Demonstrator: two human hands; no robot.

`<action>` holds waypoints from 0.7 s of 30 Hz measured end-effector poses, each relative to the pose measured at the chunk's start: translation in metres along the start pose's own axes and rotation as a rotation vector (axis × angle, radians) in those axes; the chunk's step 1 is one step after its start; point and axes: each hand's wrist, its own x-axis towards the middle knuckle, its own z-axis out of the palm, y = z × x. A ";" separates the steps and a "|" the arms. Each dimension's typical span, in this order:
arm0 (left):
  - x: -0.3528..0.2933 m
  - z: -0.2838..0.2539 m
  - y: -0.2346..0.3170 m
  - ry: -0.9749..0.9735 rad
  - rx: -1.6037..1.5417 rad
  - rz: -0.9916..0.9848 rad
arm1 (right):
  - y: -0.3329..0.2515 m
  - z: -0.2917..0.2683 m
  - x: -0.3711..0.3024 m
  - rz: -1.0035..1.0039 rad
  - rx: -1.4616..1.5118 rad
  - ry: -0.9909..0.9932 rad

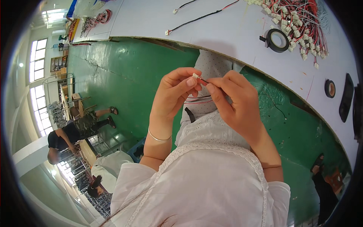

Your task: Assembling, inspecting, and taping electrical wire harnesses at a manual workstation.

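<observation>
Over my lap, my left hand is closed, its thumb and fingers pinching the small white connector of a cable. My right hand is also closed, gripping the dark wire of the same cable just behind that connector. The two sets of fingertips nearly meet. Several red and white wires stretch across my lap below the hands. How the wire runs inside the right fingers is hidden.
On the white table ahead lie black-wrapped cables, a black tape roll, a smaller tape roll, a black flat object and a heap of connector wires. Other people are at left; a leg shows at right.
</observation>
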 end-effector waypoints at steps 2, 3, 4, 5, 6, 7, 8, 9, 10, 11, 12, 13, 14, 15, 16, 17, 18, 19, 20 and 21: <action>-0.002 0.002 -0.002 0.013 -0.013 0.010 | -0.001 0.000 -0.002 0.013 0.017 0.005; -0.003 0.002 -0.002 0.014 -0.011 0.011 | -0.001 0.000 -0.003 0.012 0.019 0.006; -0.003 0.002 -0.003 0.011 -0.015 0.013 | -0.001 0.000 -0.004 0.010 0.025 0.002; -0.004 0.002 -0.004 0.008 -0.019 0.016 | -0.001 0.001 -0.005 0.009 0.032 -0.002; -0.004 0.002 -0.004 0.008 -0.017 0.015 | -0.002 0.001 -0.005 0.009 0.033 -0.001; -0.005 0.002 -0.004 0.005 -0.025 0.015 | -0.003 0.001 -0.005 0.016 0.031 0.006; -0.005 0.002 -0.004 0.001 -0.032 0.014 | -0.004 0.002 -0.005 0.023 0.029 0.014; -0.006 0.001 -0.004 0.002 -0.031 0.015 | -0.004 0.002 -0.005 0.023 0.031 0.014; -0.006 0.001 -0.004 -0.002 -0.034 0.018 | -0.005 0.001 -0.005 0.028 0.033 0.010; -0.007 0.000 -0.005 -0.007 -0.036 0.022 | -0.005 0.001 -0.005 0.033 0.035 0.007; -0.007 0.001 -0.004 -0.006 -0.036 0.022 | -0.006 0.001 -0.005 0.033 0.036 0.007; -0.007 0.001 -0.004 -0.002 -0.027 0.020 | -0.007 0.001 -0.005 0.044 0.041 0.003; -0.008 0.002 -0.004 0.001 -0.018 0.019 | -0.007 0.000 -0.005 0.055 0.045 -0.001; -0.008 0.002 -0.004 0.002 -0.017 0.019 | -0.007 0.000 -0.005 0.055 0.046 0.000; -0.009 0.002 -0.004 0.001 -0.021 0.023 | -0.006 0.000 -0.006 0.047 0.041 -0.008; -0.009 0.003 -0.005 0.000 -0.025 0.027 | -0.005 -0.001 -0.007 0.039 0.036 -0.016; -0.010 0.003 -0.005 -0.001 -0.025 0.026 | -0.005 0.000 -0.007 0.040 0.036 -0.015; -0.010 0.003 -0.006 0.007 -0.005 0.034 | -0.005 0.000 -0.008 0.037 0.011 0.012; -0.011 0.004 -0.007 0.015 0.014 0.042 | -0.005 0.000 -0.008 0.035 -0.013 0.038; -0.012 0.004 -0.009 0.012 0.012 0.039 | -0.007 0.000 -0.008 0.038 -0.016 0.040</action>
